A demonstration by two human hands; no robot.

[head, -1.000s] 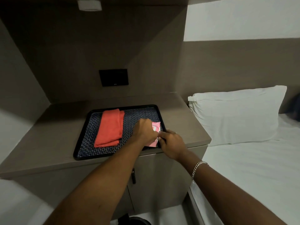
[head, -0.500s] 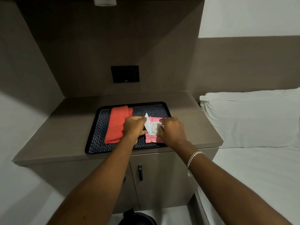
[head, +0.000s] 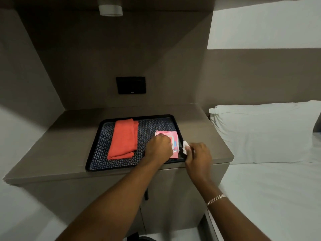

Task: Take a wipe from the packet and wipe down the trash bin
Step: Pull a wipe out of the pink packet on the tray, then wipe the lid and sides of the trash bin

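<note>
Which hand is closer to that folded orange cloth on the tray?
Left. The left hand rests on the pink packet, just right of the orange cloth; the right hand is farther right, past the tray's edge.

This was a bedroom, maybe in a hotel. A bed (head: pixel 271 197) with white sheets and a white pillow (head: pixel 260 134) stood at the right. Just beside it was a brown cabinet (head: pixel 173 197) with a tray (head: pixel 97 146) on its surface, and a light (head: pixel 110 9) hung above.
</note>
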